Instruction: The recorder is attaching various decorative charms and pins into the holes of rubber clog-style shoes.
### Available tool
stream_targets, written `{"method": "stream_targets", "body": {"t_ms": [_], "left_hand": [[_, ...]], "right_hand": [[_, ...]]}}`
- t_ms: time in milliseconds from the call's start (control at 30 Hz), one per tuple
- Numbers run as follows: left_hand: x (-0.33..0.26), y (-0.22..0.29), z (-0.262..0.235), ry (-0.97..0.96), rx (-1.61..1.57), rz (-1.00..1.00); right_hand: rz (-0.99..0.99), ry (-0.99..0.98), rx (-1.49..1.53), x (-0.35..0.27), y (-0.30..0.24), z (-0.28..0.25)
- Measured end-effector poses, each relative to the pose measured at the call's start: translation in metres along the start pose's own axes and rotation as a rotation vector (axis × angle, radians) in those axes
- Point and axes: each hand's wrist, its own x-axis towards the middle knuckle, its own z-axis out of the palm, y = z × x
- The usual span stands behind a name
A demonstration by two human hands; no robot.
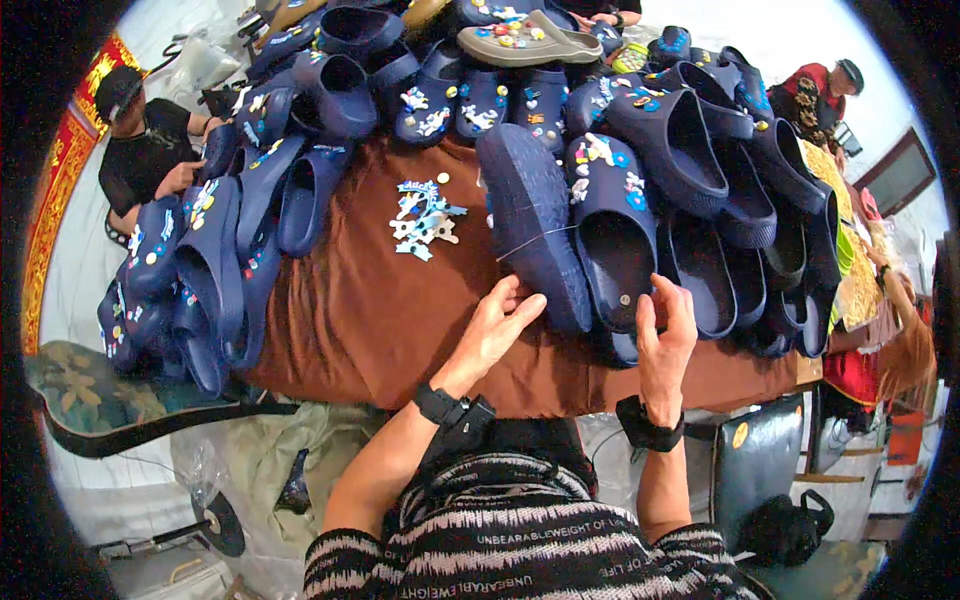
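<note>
Both hands sit at a pair of navy clogs: left hand (492, 330) spread loosely, fingertips near the upturned clog (530, 225), right hand (665, 340) touching the heel rim of the decorated clog (612, 235), apparently gripping nothing. Most clogs heaped around already carry charms; a small charm pile (422, 220) remains. Bare brown surface (370, 320) leaves room leftward; its near edge lies just below the wrists.
</note>
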Motion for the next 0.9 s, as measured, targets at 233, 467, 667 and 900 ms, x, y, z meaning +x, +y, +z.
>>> {"method": "stream_targets", "body": {"t_ms": [233, 467, 667, 900], "left_hand": [[0.022, 0.015, 0.021, 0.023, -0.587, -0.165], [0.012, 0.051, 0.034, 0.106, -0.331, 0.244], [-0.013, 0.103, 0.028, 0.171, -0.251, 0.445], [0.074, 0.224, 0.104, -0.011, 0.055, 0.619]], "right_hand": [[0.096, -0.181, -0.365, 0.008, 0.021, 0.006], [0.165, -0.033, 0.056, 0.007, 0.016, -0.012], [0.147, -0.011, 0.327, 0.015, -0.026, -0.053], [-0.023, 0.354, 0.367, 0.127, -0.018, -0.146]]}}
